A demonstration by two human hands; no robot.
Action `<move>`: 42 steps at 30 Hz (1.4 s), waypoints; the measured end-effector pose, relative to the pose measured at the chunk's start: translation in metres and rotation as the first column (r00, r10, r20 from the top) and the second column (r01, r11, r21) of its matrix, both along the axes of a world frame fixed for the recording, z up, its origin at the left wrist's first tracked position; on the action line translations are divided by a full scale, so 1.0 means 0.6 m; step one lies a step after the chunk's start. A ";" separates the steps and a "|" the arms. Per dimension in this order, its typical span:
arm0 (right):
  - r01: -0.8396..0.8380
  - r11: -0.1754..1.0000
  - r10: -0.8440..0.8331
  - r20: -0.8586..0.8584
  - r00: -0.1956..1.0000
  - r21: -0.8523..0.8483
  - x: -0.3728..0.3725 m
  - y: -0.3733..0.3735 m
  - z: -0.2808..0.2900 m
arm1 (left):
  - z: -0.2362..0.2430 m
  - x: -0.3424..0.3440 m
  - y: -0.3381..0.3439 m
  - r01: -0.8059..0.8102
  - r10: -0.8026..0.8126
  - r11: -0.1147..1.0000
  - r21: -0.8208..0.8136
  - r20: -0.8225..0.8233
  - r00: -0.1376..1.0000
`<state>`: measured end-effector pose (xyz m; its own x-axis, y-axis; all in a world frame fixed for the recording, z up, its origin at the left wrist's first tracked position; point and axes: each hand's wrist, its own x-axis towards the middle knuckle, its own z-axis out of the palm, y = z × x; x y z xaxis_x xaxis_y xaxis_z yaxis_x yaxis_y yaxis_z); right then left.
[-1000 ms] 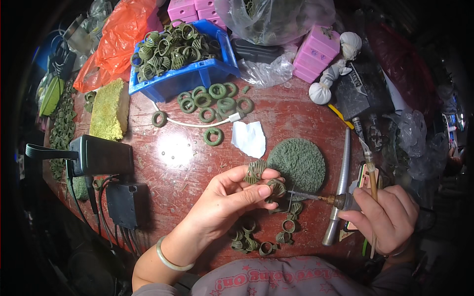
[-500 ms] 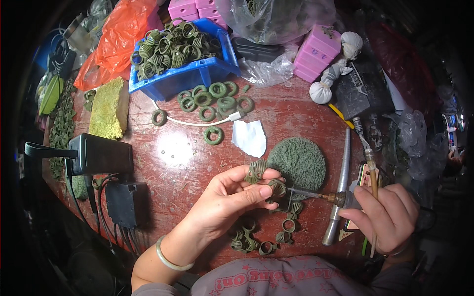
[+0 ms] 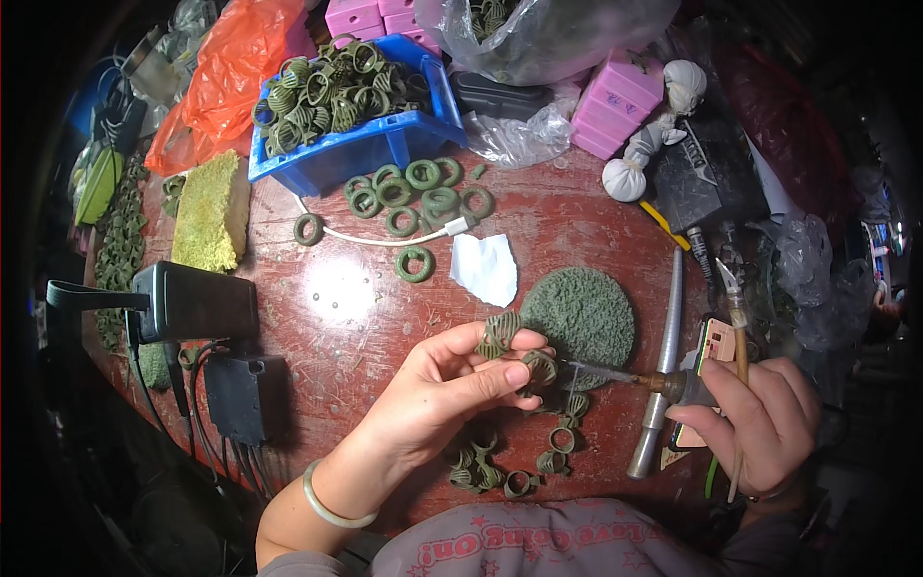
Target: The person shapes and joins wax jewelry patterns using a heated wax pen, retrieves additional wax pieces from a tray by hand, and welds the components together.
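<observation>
My left hand [image 3: 428, 389] pinches green slatted rings between thumb and fingers. One ring [image 3: 499, 334] stands above the fingertips and another ring [image 3: 541, 366] sits by the thumb. My right hand [image 3: 764, 423] is closed around a heated-pen-like tool [image 3: 685, 388] with a brassy collar and thin metal tip. The tip points left, close to the ring by my thumb; I cannot tell if they touch. A slim wooden-handled blade [image 3: 741, 351] also lies in my right hand, its blade upward. Below my left hand, more slatted rings [image 3: 478, 468] rest on the table.
A round, rough green pad [image 3: 579, 317] lies beyond my hands. A tapered metal ring mandrel [image 3: 663, 375] lies left of my right hand. Plain green rings [image 3: 414, 263] and a white paper scrap [image 3: 485, 269] lie farther off. Slatted rings fill a blue bin [image 3: 312, 175]. Black boxes [image 3: 197, 300] stand left.
My right hand has shifted slightly right, and the tool's tip has drawn back a little from the ring. The wooden-handled blade has tilted. My left hand stays put.
</observation>
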<state>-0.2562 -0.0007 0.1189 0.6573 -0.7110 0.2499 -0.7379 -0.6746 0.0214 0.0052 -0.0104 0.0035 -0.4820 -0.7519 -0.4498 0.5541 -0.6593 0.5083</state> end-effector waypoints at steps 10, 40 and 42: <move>0.030 0.998 -0.032 0.036 0.999 0.062 -0.006 0.009 -0.011 | -0.002 -0.003 0.000 0.016 -0.016 1.000 -0.014 0.044 0.999; 0.372 0.875 -0.485 0.535 0.692 0.311 -0.026 0.072 -0.108 | -0.014 0.005 -0.006 0.109 0.176 0.928 -0.356 0.679 0.713; 0.353 0.885 -0.466 0.553 0.690 0.305 -0.028 0.073 -0.111 | -0.024 0.006 -0.003 0.143 0.274 0.881 -0.451 0.732 0.624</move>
<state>-0.2733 0.0431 0.0522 0.0452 -0.9393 0.3401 -0.7609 -0.2530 -0.5976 0.0086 -0.0120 -0.0106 -0.0622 -0.9680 -0.2432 -0.1390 -0.2329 0.9625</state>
